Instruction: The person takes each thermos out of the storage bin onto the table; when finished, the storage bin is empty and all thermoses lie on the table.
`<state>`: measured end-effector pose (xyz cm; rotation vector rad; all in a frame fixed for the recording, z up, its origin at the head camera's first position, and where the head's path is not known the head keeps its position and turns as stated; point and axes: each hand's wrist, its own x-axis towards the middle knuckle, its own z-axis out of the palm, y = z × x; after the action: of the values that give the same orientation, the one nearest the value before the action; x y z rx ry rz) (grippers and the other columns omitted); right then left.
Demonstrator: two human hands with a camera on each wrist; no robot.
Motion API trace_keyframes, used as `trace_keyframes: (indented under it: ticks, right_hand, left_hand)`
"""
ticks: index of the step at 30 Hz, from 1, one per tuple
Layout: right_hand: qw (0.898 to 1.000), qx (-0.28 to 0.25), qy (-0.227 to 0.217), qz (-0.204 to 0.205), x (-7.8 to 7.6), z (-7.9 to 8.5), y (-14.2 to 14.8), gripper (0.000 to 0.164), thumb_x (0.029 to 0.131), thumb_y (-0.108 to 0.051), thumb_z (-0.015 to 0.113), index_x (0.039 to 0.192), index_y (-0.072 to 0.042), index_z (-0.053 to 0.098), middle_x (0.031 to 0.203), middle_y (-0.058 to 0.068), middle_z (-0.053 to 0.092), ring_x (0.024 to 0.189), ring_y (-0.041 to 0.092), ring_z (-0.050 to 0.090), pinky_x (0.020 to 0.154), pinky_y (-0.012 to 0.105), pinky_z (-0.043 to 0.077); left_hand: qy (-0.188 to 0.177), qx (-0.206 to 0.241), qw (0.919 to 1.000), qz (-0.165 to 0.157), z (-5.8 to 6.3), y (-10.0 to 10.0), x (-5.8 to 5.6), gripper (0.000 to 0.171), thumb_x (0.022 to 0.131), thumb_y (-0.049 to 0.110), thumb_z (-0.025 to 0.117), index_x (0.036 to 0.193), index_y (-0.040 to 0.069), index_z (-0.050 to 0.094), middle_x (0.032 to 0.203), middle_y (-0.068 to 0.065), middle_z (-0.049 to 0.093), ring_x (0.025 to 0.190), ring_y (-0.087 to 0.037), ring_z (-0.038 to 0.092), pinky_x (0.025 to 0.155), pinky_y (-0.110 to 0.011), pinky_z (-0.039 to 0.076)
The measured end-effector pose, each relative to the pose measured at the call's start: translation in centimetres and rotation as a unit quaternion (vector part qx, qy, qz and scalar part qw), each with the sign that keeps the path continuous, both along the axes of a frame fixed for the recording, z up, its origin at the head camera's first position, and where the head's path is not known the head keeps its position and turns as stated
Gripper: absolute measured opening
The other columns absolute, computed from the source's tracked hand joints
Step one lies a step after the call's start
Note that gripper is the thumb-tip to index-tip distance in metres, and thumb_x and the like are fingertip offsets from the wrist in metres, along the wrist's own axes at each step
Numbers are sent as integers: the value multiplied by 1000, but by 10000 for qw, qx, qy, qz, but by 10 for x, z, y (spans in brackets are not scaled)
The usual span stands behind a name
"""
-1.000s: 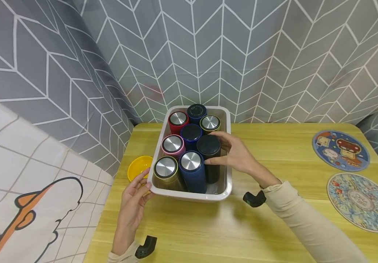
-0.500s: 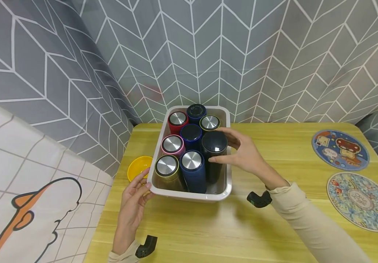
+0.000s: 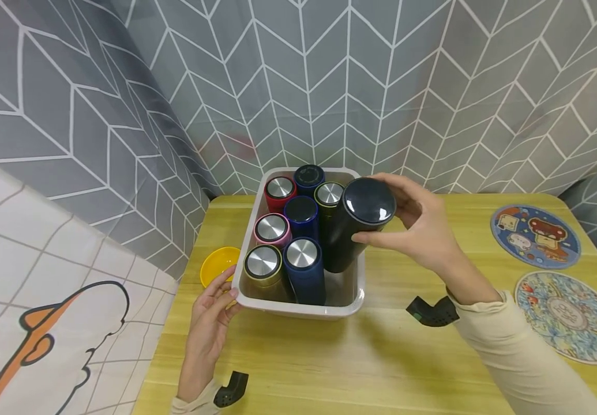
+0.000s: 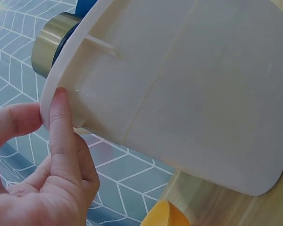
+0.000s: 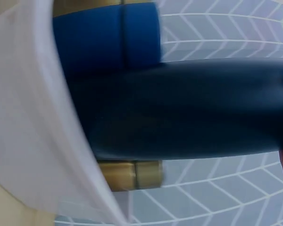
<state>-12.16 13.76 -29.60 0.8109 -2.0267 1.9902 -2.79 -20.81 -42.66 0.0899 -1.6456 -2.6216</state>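
My right hand grips a black thermos near its top, thumb in front and fingers behind. The thermos leans right, its top above the right rim of a white plastic tub and its lower end still inside. In the right wrist view the black thermos crosses the tub's edge. With thumb and fingers my left hand pinches the tub's front left corner, also plain in the left wrist view. Nearest that corner stand a gold thermos and a blue thermos with silver lids.
Several more thermoses, including a red one and a pink one, stand upright in the tub. A yellow bowl sits left of it. Two round mats, a blue one and a patterned one, lie on the wooden table at right.
My right hand has lifted the black thermos up and to the right, tilting it out of its upright stand. The left hand and the tub have stayed in place.
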Motion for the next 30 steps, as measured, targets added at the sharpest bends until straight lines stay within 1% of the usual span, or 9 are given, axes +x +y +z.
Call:
trace_keyframes:
  ticks: [4, 8, 14, 17, 19, 23, 25, 28, 30]
  right_hand:
    - [9974, -619, 268, 246, 6, 13, 10, 86, 51, 32, 79, 131, 9, 58, 118, 6, 72, 105, 15, 69, 89, 20, 61]
    - [9922, -1133, 367, 358, 12, 24, 22, 83, 52, 36, 74, 130, 13, 56, 119, 12, 71, 107, 19, 68, 88, 22, 61]
    - [9892, -1409, 337, 201, 18, 35, 44, 79, 57, 34, 73, 131, 11, 58, 122, 13, 69, 111, 21, 65, 92, 22, 60]
    - [9890, -1455, 249, -14, 17, 35, 57, 80, 57, 38, 70, 131, 12, 57, 122, 13, 69, 110, 21, 66, 92, 21, 60]
    - [9894, -1435, 88, -205, 15, 32, 66, 80, 57, 40, 67, 132, 13, 56, 121, 13, 70, 107, 20, 67, 90, 20, 60]
    - [9899, -1037, -359, -892, 8, 22, 87, 77, 62, 35, 70, 133, 8, 57, 114, 7, 72, 100, 13, 70, 86, 15, 60]
    - [9870, -682, -674, -1288, 3, 16, 98, 76, 65, 28, 74, 135, 2, 59, 113, 2, 73, 99, 9, 70, 86, 10, 58]
    - [9735, 177, -1090, -2003, -6, 3, 114, 74, 70, 15, 81, 137, -9, 60, 114, -10, 72, 102, 0, 68, 86, 4, 54]
    - [9574, 802, -1314, -2444, -11, -8, 125, 73, 73, 6, 83, 138, -17, 59, 114, -19, 69, 104, -6, 65, 86, 0, 50]
  left_hand:
    - [53, 140, 9999, -43, -1, 0, 0, 43, 98, -9, 48, 135, 11, 59, 103, 1, 67, 90, -8, 68, 76, -18, 63]
    - [102, 235, 9997, -62, -2, 0, -1, 44, 98, -9, 47, 137, 9, 57, 103, 1, 67, 90, -8, 69, 76, -19, 63]
    - [111, 266, 9996, -69, -3, 0, 0, 43, 98, -9, 46, 134, 10, 59, 105, 1, 68, 90, -7, 68, 76, -18, 63]
    - [106, 261, 9996, -68, -3, -1, 0, 42, 98, -9, 45, 132, 11, 61, 106, 1, 68, 91, -7, 69, 76, -17, 63]
    - [98, 267, 9996, -79, -3, -1, 0, 42, 98, -9, 45, 132, 11, 61, 106, 1, 68, 91, -7, 68, 76, -17, 63]
    - [98, 298, 9994, -120, -3, -1, 0, 41, 98, -9, 46, 132, 11, 62, 107, 1, 68, 92, -7, 68, 76, -17, 63]
    - [96, 311, 9994, -120, -4, -1, -1, 41, 98, -9, 46, 131, 11, 62, 107, 1, 68, 92, -7, 68, 76, -17, 63]
    - [107, 326, 9993, -113, -4, -1, -1, 42, 99, -9, 46, 130, 12, 63, 107, 1, 69, 91, -7, 69, 76, -18, 63]
    - [127, 333, 9993, -118, -4, -1, -1, 42, 99, -9, 45, 130, 12, 63, 107, 1, 69, 91, -7, 69, 76, -18, 63]
